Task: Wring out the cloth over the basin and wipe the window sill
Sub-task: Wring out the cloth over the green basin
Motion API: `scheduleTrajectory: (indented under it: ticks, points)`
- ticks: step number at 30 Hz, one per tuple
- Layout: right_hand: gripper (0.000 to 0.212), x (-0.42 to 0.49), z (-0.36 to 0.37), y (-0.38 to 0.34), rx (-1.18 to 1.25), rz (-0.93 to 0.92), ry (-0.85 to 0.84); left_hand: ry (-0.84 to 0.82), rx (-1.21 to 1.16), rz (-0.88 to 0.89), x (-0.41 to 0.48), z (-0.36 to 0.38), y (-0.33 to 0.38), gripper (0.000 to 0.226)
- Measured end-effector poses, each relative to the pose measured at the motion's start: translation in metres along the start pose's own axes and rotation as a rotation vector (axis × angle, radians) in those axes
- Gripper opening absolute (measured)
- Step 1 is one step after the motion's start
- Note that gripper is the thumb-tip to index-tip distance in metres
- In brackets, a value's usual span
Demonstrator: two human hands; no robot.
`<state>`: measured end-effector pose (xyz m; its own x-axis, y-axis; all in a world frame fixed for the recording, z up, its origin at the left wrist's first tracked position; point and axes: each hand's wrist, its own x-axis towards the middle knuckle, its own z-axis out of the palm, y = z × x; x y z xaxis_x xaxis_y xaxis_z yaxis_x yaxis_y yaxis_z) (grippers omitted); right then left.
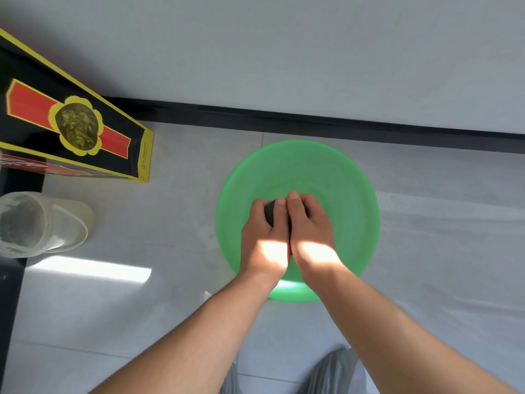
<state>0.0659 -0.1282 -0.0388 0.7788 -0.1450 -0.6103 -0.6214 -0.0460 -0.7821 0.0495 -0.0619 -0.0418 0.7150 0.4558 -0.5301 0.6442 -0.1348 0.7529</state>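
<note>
A round green basin (335, 177) stands on the grey tiled floor in front of me. Over its middle, both of my hands are pressed side by side around a dark cloth (270, 213). My left hand (265, 237) grips the cloth, which shows only as a small dark bulge between its thumb and fingers. My right hand (311, 231) is curled round the other part of the cloth, which it hides almost entirely. The window sill is not in view.
A tall black box with yellow edges and a red band (76, 132) stands at the left. A clear plastic container (37, 223) lies on its side below it. A dark skirting strip (312, 122) runs along the white wall behind the basin. My knees (335, 373) show at the bottom.
</note>
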Motion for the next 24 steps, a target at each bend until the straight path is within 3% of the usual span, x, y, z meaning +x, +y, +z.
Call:
scheduleTrajectory:
  ticks: [4,15,20,24]
  points:
    - [0.04,0.004,0.004,-0.001,-0.001,0.062,-0.021,-0.045,0.127,-0.007,0.008,-0.001,0.002,0.052]
    - [0.041,0.019,0.012,-0.006,0.136,0.248,-0.027,-0.046,0.021,-0.157,0.018,0.0,0.012,0.039]
    - [0.027,0.011,0.01,-0.01,0.086,0.246,-0.019,-0.06,-0.021,-0.244,0.014,-0.001,0.014,0.038]
    - [0.03,-0.003,-0.005,-0.029,-0.008,0.181,-0.001,-0.117,-0.047,-0.222,0.007,-0.013,0.026,0.03]
